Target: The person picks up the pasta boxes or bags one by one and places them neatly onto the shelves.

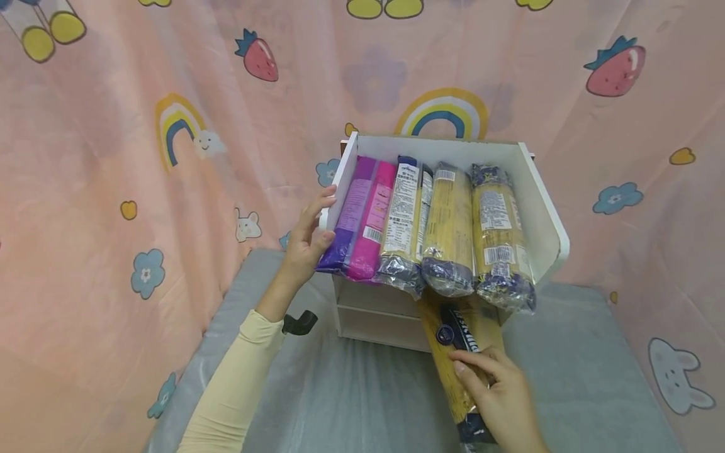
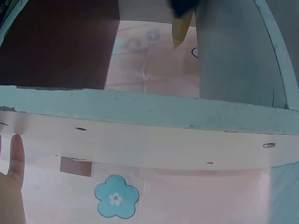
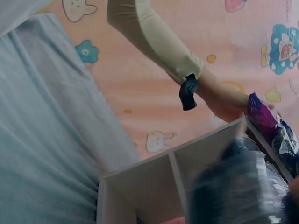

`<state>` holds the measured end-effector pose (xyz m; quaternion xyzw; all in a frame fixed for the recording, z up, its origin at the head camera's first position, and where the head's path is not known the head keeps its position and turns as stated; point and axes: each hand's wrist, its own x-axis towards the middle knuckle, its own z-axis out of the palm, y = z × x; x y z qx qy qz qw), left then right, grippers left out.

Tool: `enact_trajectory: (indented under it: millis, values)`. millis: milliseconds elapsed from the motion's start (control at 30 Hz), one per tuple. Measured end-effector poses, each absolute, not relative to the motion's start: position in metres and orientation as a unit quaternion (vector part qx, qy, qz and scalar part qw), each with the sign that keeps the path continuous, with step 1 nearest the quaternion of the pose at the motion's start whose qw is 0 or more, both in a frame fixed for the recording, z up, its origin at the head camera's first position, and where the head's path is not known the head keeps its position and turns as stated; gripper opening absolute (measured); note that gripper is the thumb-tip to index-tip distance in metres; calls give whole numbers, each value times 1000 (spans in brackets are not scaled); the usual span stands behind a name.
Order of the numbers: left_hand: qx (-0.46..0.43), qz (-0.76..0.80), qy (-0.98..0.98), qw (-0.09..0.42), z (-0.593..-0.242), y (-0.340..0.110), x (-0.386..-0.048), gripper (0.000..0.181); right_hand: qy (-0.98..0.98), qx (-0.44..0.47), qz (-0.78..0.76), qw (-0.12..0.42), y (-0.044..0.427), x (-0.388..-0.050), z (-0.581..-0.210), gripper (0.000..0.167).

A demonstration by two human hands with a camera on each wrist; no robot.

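A small white shelf unit [image 1: 376,327] stands with several long bags lying on its top. My left hand [image 1: 306,245] rests against the upper left side panel, its fingers fairly straight; a finger [image 2: 17,158] touches that panel's outside in the left wrist view. Nearest it lies a pink and purple bag [image 1: 362,220]. Beneath the top, my right hand [image 1: 504,393] pinches a clear bag of spaghetti [image 1: 444,365] with a dark blue label, tilted down toward me. The bag's far end is hidden under the top bags. In the right wrist view, the blurred bag [image 3: 233,186] fills the lower right.
Beside the pink bag lie a white-labelled bag [image 1: 401,214] and two spaghetti bags [image 1: 447,226], their ends overhanging the front edge. Open compartments [image 3: 140,186] lie below. Grey cloth [image 1: 578,365] covers the surface, and a patterned pink curtain [image 1: 306,94] hangs behind.
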<state>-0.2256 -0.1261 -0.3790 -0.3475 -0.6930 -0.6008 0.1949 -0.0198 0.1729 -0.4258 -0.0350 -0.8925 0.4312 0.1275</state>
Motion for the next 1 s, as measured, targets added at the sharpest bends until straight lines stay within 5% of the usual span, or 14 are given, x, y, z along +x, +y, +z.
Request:
enact_trajectory:
  millis: [267,867,1000]
  values:
    - [-353,-602,-691,190,-378,-125,-226,51,-906,-38,421,30,171,-27,-428,19]
    - [-362,-614,-673,198,-378,-125,-226,50,-856,-47,510,64,163,-30,-444,11]
    - [-358,-611,-678,197,-378,-125,-226,50,-853,-70,515,38,159,-30,-447,15]
